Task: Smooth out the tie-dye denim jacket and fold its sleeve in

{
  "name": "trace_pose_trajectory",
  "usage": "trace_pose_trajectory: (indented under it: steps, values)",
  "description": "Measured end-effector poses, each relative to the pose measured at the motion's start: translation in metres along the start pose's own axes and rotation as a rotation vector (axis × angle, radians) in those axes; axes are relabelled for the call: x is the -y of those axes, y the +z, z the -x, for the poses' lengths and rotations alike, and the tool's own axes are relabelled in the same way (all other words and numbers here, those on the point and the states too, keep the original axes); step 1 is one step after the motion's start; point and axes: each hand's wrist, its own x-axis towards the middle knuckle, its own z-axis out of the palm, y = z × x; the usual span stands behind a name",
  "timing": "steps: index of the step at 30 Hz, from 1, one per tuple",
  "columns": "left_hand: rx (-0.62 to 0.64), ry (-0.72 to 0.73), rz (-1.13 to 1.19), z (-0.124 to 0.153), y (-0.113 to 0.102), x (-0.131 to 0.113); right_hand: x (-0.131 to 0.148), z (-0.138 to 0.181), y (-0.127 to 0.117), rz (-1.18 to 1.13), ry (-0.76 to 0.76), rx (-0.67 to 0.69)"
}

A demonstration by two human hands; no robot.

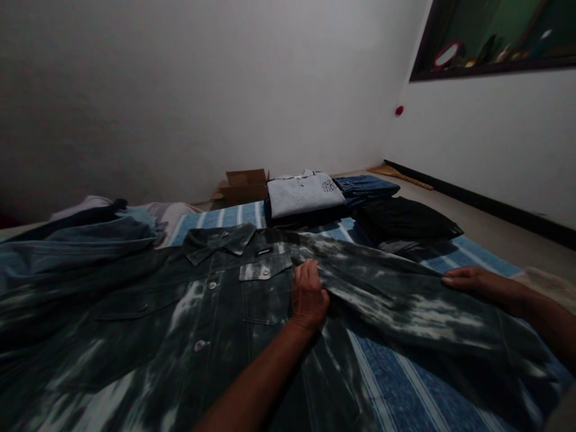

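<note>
Lying front-up and buttoned, the dark bleach-streaked denim jacket (180,312) covers the near part of a blue-and-white striped cloth (396,372); its collar (220,240) points away from the person and its hem runs out of frame at the near edge, so the body's long axis goes far to near. The jacket's sleeve (396,306) stretches out to the person's right, its long axis running left to right and dropping toward the near right corner. The left hand (309,297) rests palm down, fingers together and flat, where that sleeve meets the body, gripping nothing; the right hand (465,279) lies further out on the sleeve's far edge, fingers extended; whether it pinches the fabric cannot be told. Both hands touch the garment.

Beyond the collar stand three folded items: a pale grey polo shirt (301,193) topping a dark stack; just right of it a blue denim garment (365,187); nearer, a black garment (407,221). An open brown cardboard box (245,185) sits behind, against the wall; its contents are hidden. A loose heap of blue and grey clothes (76,240) lies at the left.
</note>
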Motion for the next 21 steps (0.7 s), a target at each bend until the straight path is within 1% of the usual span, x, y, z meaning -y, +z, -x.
trace_pose_trajectory:
  steps: [2, 4, 6, 9, 11, 13, 15, 17, 19, 21]
  values:
    - [0.001, -0.068, -0.007, -0.005, -0.001, -0.006, 0.0, 0.0, 0.0, -0.014, -0.001, -0.005]
    - [0.028, -0.118, -0.039, -0.009, -0.004, -0.01, -0.001, -0.001, -0.001, -0.02, 0.0, -0.001]
    - [0.062, -0.13, -0.065, -0.012, -0.008, -0.01, 0.0, 0.0, -0.002, -0.014, -0.001, 0.001]
    - [0.06, -0.06, -0.054, -0.01, -0.014, -0.003, 0.001, 0.001, -0.004, 0.001, -0.003, -0.007]
    - [0.051, 0.019, -0.04, -0.006, -0.019, 0.006, 0.002, 0.001, -0.005, 0.007, -0.009, -0.028]
    - [0.076, 0.105, -0.05, 0.0, -0.024, 0.015, 0.001, -0.001, -0.007, 0.036, -0.022, -0.063]
    - [0.133, 0.185, -0.088, 0.004, -0.028, 0.022, -0.003, -0.007, -0.007, 0.128, -0.036, -0.093]
    - [0.202, 0.242, -0.138, 0.007, -0.032, 0.025, -0.009, -0.015, -0.006, 0.305, -0.038, -0.115]
    - [0.276, 0.26, -0.191, 0.007, -0.036, 0.025, -0.016, -0.023, -0.005, 0.494, -0.034, -0.139]
    - [0.362, 0.246, -0.243, 0.004, -0.04, 0.021, -0.019, -0.028, -0.004, 0.601, -0.035, -0.164]
